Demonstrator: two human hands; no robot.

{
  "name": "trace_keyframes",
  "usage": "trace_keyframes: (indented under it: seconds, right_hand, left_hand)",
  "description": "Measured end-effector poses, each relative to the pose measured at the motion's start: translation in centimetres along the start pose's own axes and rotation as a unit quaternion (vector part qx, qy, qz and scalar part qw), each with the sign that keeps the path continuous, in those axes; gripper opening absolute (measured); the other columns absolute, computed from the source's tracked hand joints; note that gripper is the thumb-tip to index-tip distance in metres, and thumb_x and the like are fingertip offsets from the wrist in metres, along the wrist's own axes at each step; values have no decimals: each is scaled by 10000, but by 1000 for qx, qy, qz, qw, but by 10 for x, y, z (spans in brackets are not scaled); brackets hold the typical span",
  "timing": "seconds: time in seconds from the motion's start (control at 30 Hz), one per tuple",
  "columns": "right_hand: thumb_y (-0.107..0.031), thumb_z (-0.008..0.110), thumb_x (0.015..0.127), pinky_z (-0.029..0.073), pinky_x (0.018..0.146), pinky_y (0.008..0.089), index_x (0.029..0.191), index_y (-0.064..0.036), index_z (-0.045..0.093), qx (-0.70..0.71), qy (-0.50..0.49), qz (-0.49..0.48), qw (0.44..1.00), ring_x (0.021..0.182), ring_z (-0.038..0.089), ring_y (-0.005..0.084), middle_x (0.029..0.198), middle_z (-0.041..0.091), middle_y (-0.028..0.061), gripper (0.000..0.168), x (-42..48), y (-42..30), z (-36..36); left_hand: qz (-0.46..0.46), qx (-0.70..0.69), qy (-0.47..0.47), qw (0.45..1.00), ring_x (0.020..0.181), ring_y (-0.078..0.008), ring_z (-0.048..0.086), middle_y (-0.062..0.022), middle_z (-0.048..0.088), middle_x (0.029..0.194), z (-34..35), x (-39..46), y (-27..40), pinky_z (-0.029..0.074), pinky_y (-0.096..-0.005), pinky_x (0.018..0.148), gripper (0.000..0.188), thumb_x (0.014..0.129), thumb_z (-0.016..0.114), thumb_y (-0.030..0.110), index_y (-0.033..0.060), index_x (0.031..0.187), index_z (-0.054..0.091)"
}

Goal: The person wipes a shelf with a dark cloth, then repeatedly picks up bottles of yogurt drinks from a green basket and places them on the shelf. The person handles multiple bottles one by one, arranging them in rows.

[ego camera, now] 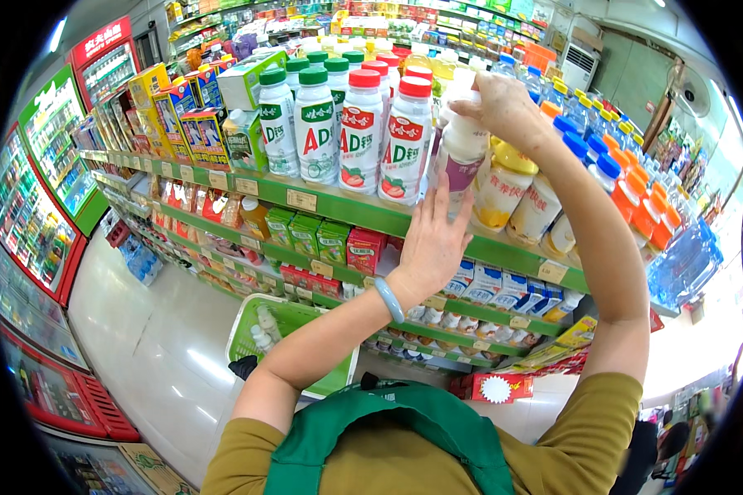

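My right hand (501, 108) reaches over the top shelf, with its thumb and fingers around the upper part of a white drink bottle with a purple label (461, 158). Lower down, the fingertips of my left hand (434, 232) lie against the same bottle near its base; a pale blue bangle is on that wrist. Left of it stand white bottles with red caps (405, 142) and others with green caps (314, 127). Yellow-capped bottles (501, 185) stand just to the right. Whether the bottle's base touches the shelf is hidden.
The green shelf edge (347, 199) carries price tags. Lower shelves hold drink cartons (333, 241). A green and white basket (243, 322) with bottles in it is below on the floor. Orange-capped bottles (633, 189) crowd the right. Drink coolers (74, 139) line the left.
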State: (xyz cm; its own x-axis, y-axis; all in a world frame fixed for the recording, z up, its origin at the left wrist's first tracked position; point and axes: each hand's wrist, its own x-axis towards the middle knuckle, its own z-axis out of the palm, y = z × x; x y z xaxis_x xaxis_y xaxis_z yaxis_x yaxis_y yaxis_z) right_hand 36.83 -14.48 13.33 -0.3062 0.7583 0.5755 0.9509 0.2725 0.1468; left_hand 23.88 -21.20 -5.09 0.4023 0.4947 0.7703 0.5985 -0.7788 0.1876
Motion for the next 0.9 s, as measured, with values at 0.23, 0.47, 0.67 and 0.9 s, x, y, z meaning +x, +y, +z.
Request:
trace_keyframes:
  seconds: [0.23, 0.47, 0.67, 0.9]
  right_hand:
    - [-378, 669, 817, 560, 671, 371, 978, 101, 611, 51, -136, 59, 988, 896, 664, 298, 975, 652, 234, 509, 9, -13, -21]
    - [-381, 672, 815, 560, 614, 352, 945, 94, 631, 2, -123, 74, 990, 725, 687, 256, 901, 664, 233, 494, 19, -6, -1]
    - [-378, 662, 827, 550, 666, 347, 846, 71, 671, -32, -147, 92, 984, 703, 693, 246, 772, 682, 201, 450, 32, -9, 2]
    - [-379, 687, 803, 538, 747, 364, 864, 57, 671, -87, -83, 61, 991, 811, 679, 296, 853, 679, 210, 440, 33, -2, 16]
  left_hand:
    - [-26, 93, -58, 994, 1212, -420, 432, -361, 180, 1444, 7, -2, -1, 325, -469, 1031, 695, 858, 603, 385, -88, 1329, 407]
    - [-56, 115, -91, 988, 1234, -416, 417, -400, 167, 1431, 11, 7, -1, 314, -464, 1035, 796, 856, 570, 509, -113, 1325, 404]
    - [-72, 123, -103, 984, 1207, -412, 446, -423, 172, 1419, 18, 19, -7, 356, -425, 1003, 860, 815, 605, 545, -119, 1323, 402]
    - [-92, 70, -95, 989, 1207, -411, 461, -412, 245, 1400, 25, 24, -11, 386, -411, 982, 876, 787, 652, 518, -132, 1314, 395]
